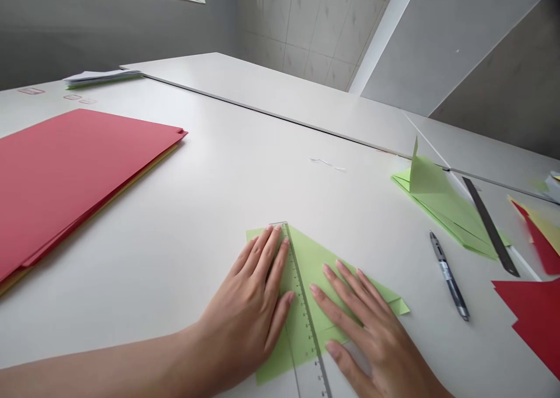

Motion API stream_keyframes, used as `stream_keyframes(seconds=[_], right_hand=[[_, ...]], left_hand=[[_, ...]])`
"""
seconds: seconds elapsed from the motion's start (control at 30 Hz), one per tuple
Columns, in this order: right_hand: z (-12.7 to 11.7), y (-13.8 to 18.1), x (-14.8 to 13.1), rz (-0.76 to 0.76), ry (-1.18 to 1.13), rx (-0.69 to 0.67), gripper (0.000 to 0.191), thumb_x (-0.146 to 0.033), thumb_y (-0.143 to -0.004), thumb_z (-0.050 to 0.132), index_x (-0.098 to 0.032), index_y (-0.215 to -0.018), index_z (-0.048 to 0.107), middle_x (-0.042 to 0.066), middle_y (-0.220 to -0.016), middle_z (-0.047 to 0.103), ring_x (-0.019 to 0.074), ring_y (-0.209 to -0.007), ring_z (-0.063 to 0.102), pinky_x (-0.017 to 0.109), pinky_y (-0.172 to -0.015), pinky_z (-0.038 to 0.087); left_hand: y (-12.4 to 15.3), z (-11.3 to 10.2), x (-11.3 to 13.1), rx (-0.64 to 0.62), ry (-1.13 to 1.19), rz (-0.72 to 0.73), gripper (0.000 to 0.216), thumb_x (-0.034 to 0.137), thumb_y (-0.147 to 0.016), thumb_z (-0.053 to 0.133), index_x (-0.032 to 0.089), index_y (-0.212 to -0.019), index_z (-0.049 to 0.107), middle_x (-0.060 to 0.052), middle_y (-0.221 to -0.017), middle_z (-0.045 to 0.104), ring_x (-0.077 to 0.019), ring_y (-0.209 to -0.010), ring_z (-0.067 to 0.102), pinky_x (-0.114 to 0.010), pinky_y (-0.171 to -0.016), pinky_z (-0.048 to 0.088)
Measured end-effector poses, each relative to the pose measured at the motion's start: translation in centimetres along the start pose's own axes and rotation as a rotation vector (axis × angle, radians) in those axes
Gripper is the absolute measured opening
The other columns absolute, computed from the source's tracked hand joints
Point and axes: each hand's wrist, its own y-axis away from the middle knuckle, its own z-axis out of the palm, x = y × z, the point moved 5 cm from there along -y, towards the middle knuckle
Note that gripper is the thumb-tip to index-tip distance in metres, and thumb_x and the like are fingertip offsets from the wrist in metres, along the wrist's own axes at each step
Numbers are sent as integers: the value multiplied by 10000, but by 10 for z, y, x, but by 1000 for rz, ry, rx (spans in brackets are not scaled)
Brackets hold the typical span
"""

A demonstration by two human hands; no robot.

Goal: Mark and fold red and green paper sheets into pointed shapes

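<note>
A sheet of light green paper [312, 252] lies on the white table, with a folded-looking corner at its right end. Across it, running from the far edge toward me, is a clear plastic ruler [301, 290] with dark markings. My left hand [251, 299] rests flat on the ruler and the paper, its fingers stretched forward. To the right of the ruler, my right hand [365, 322] is spread on the green paper, fingers apart. The ruler's near end runs out of the bottom of the view.
On the left lies a stack of red paper [87, 170]. At right are a pen [449, 275], folded green papers [441, 202], a dark ruler [490, 226] and red paper pieces [534, 316]. More sheets [102, 78] sit at the back left. A seam crosses the white table [245, 153].
</note>
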Motion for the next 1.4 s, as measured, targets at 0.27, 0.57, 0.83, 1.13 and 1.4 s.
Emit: stream_keyframes(seconds=[0.27,0.57,0.83,1.13,1.4], right_hand=[[0,0,-1,-3,0,-9,577,-305,-924,476,-171,-1476,377,113,-1521,373,344,-1432,276,591,-989,491],[0,3,0,33,-22,-56,617,-309,-944,464,-203,-1522,275,62,-1566,294,309,-1461,207,568,-1082,410],[-2,3,1,79,-40,-122,602,-335,-972,436,-237,-1532,237,20,-1590,229,281,-1476,158,571,-1113,364],[-7,-1,5,213,-139,-74,707,-305,-909,483,-177,-1541,192,65,-1593,225,249,-1474,186,531,-1169,290],[-6,-11,15,231,-132,10,759,-68,-794,418,-204,-1525,261,44,-1562,314,226,-1460,235,515,-1171,303]], left_hand=[[-1,1,-1,-4,21,-7,619,378,-984,341,3,-1473,285,-235,-1521,291,-344,-1438,228,-474,-1128,351],[-2,4,-1,-21,12,-10,620,398,-991,313,6,-1471,296,-229,-1523,286,-345,-1433,237,-479,-1127,355],[-1,7,-3,-28,61,-33,619,405,-999,305,7,-1472,296,-227,-1533,273,-352,-1436,236,-485,-1141,324],[-1,11,-5,-70,126,-64,611,413,-997,289,27,-1470,308,-200,-1542,280,-335,-1449,209,-487,-1164,291],[-2,12,-6,-98,115,-67,621,413,-1001,255,13,-1475,291,-214,-1546,255,-340,-1450,192,-499,-1164,286]])
